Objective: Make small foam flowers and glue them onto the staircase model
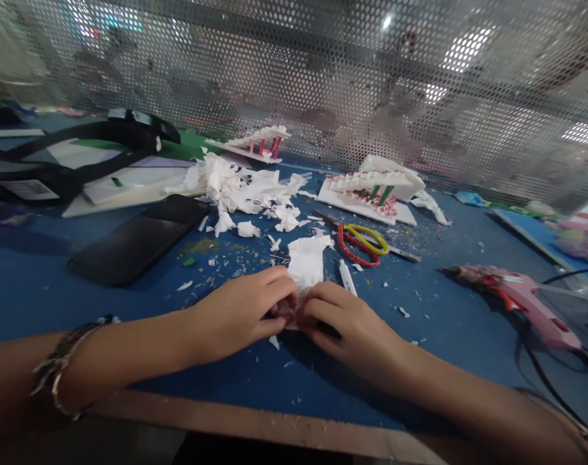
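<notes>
A piece of white tissue paper (307, 258) lies on the blue tabletop in front of me, its near end between my hands. My left hand (259, 300) has its fingers curled and pinched on the left side of that end. From the right, my right hand (339, 316) pinches the same end, the two sets of fingertips almost meeting. My fingers hide how the near edge is folded or torn. Just beyond my right hand lies a white stick-like piece (346, 276). Scissors with red and yellow handles (364, 242) rest a little farther off.
A heap of torn white paper (245, 184) lies beyond my hands, between two small stair models (262, 143), (375, 190). A black phone (141, 239) and a black headset strap (81, 161) are at left. A pink glue gun (521, 297) with a cord lies right. Perforated metal (294, 77) stands behind.
</notes>
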Available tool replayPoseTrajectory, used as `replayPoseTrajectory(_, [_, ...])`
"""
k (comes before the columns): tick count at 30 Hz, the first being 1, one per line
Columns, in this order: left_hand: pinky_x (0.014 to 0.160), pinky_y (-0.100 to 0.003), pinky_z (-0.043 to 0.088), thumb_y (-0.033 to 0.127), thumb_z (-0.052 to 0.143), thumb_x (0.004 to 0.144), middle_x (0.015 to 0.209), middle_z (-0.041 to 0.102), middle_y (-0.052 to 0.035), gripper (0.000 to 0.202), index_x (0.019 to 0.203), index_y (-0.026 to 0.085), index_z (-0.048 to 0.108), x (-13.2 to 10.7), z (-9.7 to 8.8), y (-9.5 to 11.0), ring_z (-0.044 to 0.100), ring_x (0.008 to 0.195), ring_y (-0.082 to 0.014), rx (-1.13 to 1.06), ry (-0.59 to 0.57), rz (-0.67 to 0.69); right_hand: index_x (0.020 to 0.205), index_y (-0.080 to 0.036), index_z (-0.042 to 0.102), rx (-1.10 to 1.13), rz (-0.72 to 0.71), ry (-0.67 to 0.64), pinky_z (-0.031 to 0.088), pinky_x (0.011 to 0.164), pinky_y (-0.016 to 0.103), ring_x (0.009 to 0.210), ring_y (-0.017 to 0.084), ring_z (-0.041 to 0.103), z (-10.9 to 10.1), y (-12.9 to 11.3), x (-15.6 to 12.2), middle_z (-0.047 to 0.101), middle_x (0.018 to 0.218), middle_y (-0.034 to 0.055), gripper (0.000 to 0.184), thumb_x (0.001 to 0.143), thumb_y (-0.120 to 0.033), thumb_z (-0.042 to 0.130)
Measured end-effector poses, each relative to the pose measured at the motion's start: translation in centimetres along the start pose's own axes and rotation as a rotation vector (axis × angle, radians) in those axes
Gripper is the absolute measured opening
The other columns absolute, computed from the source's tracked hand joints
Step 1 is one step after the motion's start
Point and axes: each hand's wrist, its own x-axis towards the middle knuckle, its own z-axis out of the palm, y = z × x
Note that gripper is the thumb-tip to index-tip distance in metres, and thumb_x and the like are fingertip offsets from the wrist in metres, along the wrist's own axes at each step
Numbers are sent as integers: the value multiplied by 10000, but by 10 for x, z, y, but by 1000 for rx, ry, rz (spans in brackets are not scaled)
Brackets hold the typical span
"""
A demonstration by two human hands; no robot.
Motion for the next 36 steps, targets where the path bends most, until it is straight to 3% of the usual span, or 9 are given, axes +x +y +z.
replayPoseTrajectory(3, [584, -215, 349, 142, 426, 768, 916, 484, -19, 115, 785, 176, 534, -3, -1, -1, 488, 665, -99, 50, 16, 80, 772, -143, 571, 44, -18, -14, 406, 667, 189, 752, 95, 486, -2, 3, -1, 528, 799, 33, 82, 771, -135, 490])
replayPoseTrajectory(6, [647, -246, 329, 210, 492, 750, 864, 526, -10, 76, 768, 184, 562, -3, -2, -2, 495, 740, -133, 80, 43, 156, 774, -141, 587, 67, -13, -19, 411, 664, 183, 747, 89, 499, -3, 4, -1, 533, 795, 31, 80, 768, -142, 507])
replayPoseTrajectory(10, [729, -293, 268, 311, 581, 704, 819, 554, 19, 122, 766, 207, 572, -2, -3, -2, 487, 783, -152, 107, 53, 130, 758, -144, 584, 44, -50, 4, 411, 659, 193, 748, 97, 502, -1, 6, -3, 548, 778, 31, 117, 795, -154, 473])
replayPoseTrajectory(21, [733, -287, 217, 239, 524, 771, 822, 556, 44, 75, 719, 213, 572, -2, 0, -3, 480, 762, -124, 80, 97, 85, 732, -131, 560, -18, 33, 7, 407, 630, 222, 715, 119, 488, 1, 4, 1, 542, 747, 46, 172, 815, -218, 437])
replayPoseTrajectory(29, [719, -284, 233, 216, 516, 758, 796, 533, 37, 75, 694, 183, 538, 0, 0, -1, 490, 761, -123, 41, 48, -6, 737, -144, 557, -70, 24, -8, 390, 618, 223, 697, 120, 469, 2, 3, 2, 532, 747, 40, 142, 807, -202, 447])
replayPoseTrajectory(36, [709, -273, 241, 171, 491, 765, 809, 540, 30, 55, 758, 196, 540, -1, -1, -3, 494, 749, -118, 106, 75, 101, 700, -131, 523, -57, 65, -13, 371, 609, 238, 674, 127, 453, 1, 1, 7, 528, 716, 42, 132, 793, -215, 479])
